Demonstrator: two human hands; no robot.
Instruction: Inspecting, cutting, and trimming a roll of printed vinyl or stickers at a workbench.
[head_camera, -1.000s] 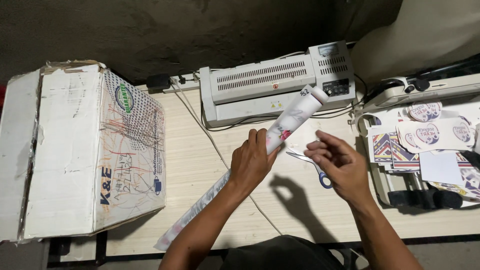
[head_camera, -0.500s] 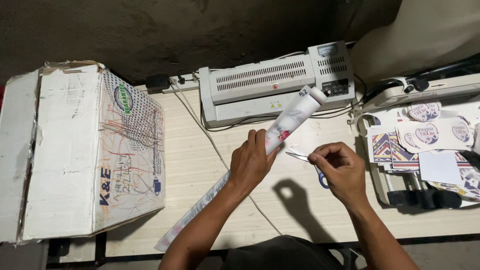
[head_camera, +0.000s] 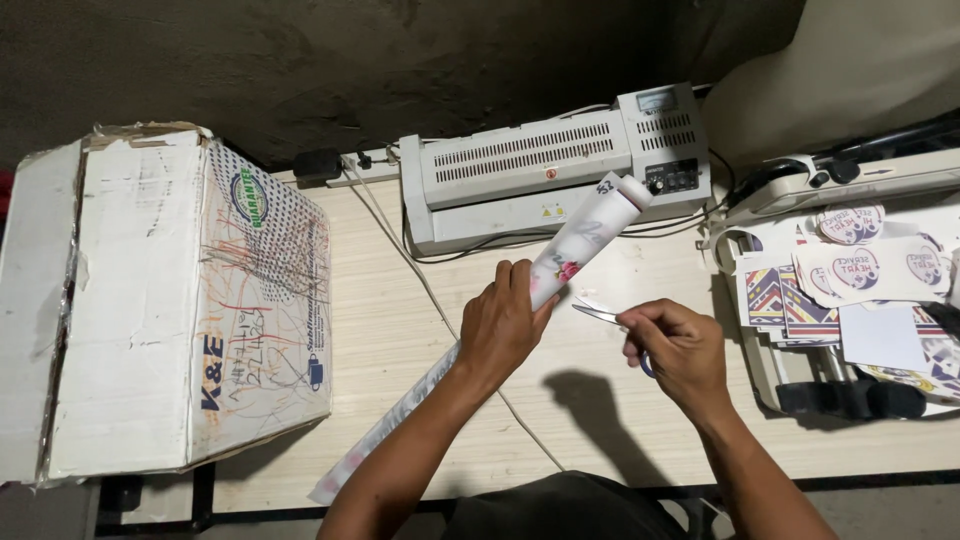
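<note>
My left hand grips a long rolled sheet of printed paper near its middle. The roll slants from the table's front edge up to the laminator. My right hand is closed around a pair of scissors with blue handles. The blades point left toward the roll, just right of my left hand, close above the wooden table.
A grey laminator stands at the back with cables and a power strip beside it. A big worn cardboard box fills the left. On the right lies a paper trimmer with printed stickers stacked on it.
My right hand has closed around the scissors' handles and lifted them, turning the blades toward the roll. The left hand and roll have stayed almost still.
</note>
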